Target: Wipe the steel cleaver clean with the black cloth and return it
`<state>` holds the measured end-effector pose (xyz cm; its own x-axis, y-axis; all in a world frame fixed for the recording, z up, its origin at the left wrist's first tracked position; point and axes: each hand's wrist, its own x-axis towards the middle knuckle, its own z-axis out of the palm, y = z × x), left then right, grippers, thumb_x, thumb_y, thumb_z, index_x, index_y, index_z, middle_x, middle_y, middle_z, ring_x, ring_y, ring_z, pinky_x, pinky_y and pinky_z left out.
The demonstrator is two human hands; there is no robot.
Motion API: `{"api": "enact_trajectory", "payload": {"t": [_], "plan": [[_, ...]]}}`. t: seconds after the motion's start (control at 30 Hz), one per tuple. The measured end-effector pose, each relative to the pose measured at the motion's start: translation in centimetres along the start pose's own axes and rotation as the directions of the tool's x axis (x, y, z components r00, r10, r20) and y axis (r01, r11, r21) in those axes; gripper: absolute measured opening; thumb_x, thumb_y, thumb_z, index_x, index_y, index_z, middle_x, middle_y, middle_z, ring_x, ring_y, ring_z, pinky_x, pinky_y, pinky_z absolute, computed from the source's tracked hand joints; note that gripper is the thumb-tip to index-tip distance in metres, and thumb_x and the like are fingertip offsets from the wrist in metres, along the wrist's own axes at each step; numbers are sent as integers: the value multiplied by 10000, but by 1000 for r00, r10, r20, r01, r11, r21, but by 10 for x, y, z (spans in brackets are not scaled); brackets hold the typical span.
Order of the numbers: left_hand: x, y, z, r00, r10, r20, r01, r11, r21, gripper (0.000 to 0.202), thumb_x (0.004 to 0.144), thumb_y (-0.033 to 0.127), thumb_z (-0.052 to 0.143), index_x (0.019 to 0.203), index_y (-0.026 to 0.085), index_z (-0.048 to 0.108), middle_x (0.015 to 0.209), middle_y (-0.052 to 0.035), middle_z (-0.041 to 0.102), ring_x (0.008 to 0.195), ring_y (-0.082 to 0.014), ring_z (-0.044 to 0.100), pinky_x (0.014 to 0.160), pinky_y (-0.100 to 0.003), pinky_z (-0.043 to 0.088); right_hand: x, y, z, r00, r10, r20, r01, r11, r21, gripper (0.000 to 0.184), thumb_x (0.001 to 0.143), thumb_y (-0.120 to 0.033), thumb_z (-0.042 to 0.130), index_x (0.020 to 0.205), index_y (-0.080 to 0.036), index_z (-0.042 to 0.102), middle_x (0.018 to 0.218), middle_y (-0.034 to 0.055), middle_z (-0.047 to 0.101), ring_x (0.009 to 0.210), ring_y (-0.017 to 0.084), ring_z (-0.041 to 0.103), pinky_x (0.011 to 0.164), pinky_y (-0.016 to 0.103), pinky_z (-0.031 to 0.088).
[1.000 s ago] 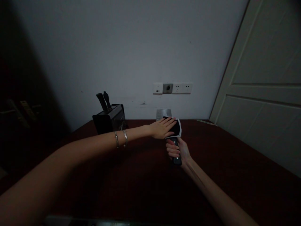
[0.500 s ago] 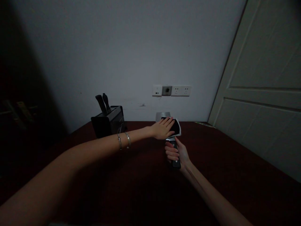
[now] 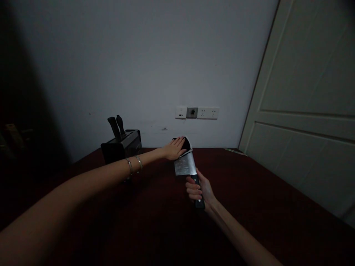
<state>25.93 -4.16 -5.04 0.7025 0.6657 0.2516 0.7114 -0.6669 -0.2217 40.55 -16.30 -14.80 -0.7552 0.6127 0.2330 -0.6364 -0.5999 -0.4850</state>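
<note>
In the head view a cleaver [image 3: 184,165] with a broad steel blade and a black riveted handle points away from me. Its handle lies in the closed fingers of my right hand [image 3: 201,190]. My left hand [image 3: 173,149], palm down with fingers stretched out, rests flat on a black cloth [image 3: 187,145] with a pale edge. That cloth covers the far end of the blade, while the half nearer the handle is bare. Two bracelets circle my left wrist.
A dark knife block [image 3: 122,146] with two black handles standing up from it is at the left of the dark red table [image 3: 155,221]. Behind is a pale wall with sockets [image 3: 208,113]. A flat strip [image 3: 235,152] lies near the back edge, beside a panelled door [image 3: 302,140].
My left hand and the cloth have slid from near the handle to the blade's far end, baring the near half. My right hand keeps its hold. The view has shifted slightly.
</note>
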Motion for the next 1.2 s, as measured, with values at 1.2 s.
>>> {"api": "enact_trajectory", "payload": {"t": [1.2], "plan": [[-40,52,-17,926,375,-48,-371,925,75,643,905,470,171,1400,64,113,1469,-127,33,1348,-213,-17,1091,-362,111,-2,-7,0,998,5,59,-1,997,-73,332,804,-398,477,594,-161,382,423,-110,245,317,12,104,279,101,164]]}}
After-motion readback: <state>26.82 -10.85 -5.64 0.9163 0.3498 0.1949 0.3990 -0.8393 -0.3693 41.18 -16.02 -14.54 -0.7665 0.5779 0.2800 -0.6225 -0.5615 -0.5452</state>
